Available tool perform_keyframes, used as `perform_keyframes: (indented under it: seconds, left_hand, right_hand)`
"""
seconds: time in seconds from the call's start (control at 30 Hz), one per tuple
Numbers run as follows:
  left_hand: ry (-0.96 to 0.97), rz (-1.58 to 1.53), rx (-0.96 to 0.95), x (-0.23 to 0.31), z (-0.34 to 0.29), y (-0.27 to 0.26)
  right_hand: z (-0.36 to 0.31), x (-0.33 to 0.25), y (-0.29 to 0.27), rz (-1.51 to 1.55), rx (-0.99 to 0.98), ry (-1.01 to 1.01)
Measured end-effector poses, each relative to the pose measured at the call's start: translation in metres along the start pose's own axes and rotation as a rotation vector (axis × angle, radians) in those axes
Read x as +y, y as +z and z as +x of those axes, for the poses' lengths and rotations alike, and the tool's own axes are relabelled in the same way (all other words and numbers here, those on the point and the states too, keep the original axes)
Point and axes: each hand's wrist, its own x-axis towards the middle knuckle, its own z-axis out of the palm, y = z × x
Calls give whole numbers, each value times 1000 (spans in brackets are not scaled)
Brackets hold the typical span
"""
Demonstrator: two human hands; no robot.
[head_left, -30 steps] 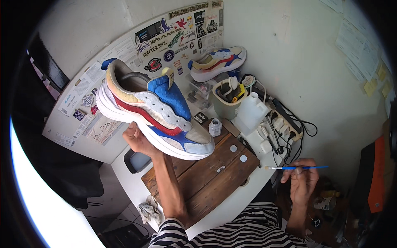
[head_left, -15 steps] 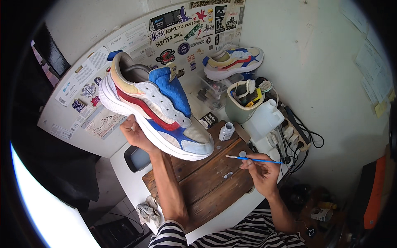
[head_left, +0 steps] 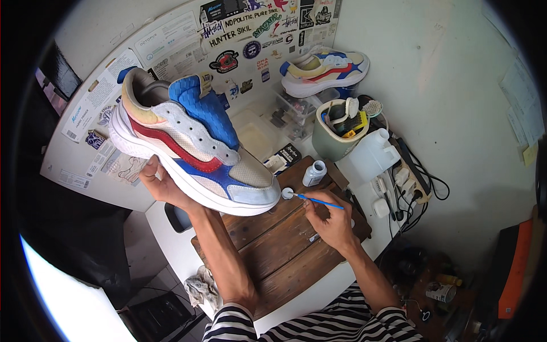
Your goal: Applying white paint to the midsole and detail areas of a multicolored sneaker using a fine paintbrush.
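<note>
My left hand [head_left: 165, 183] grips a sneaker [head_left: 188, 145] from below by its white sole, holding it above the table. The shoe has a cream mesh upper, a red stripe, blue panels and a blue tongue, with no laces in it. Between the fingers of my right hand [head_left: 330, 219] is a thin blue paintbrush [head_left: 322, 200]. Its tip meets a small round white cap [head_left: 287, 193] lying on the dark wooden board [head_left: 279, 245]. Just behind the cap stands an uncapped small bottle [head_left: 314, 173].
A matching sneaker [head_left: 327, 73] rests at the back on clear plastic boxes [head_left: 296, 117]. Right of these are a bin of brushes [head_left: 333, 139], a white jug [head_left: 370, 159] and a power strip [head_left: 419, 185] with cables. A crumpled rag [head_left: 202, 288] lies at the near left.
My right hand has moved left and away from me, bringing the brush tip to the white cap. The sneaker in my left hand has shifted left in view.
</note>
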Motion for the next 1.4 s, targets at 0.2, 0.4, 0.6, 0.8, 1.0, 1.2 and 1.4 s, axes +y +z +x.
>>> perform_keyframes:
  seconds: [0.2, 0.4, 0.6, 0.8, 1.0, 1.2, 1.4]
  left_hand:
    - [-90, -79, 16, 14, -6, 17]
    - [-162, -136, -40, 17, -7, 19]
    - [-61, -16, -5, 7, -10, 17]
    - [-49, 251, -75, 23, -24, 40]
    - [-623, -83, -197, 38, -54, 90]
    - [-985, -215, -255, 57, -116, 139]
    - [-651, -164, -332, 28, -135, 133]
  right_hand:
    - [0, 6, 3, -64, -68, 2]
    - [-1, 10, 6, -43, -76, 40]
    - [3, 1, -2, -47, -48, 39]
    - [-14, -14, -39, 363, 184, 212]
    - [-25, -69, -131, 706, 507, 311]
    - [-20, -146, -154, 640, 257, -35]
    - [-33, -173, -147, 23, 89, -515]
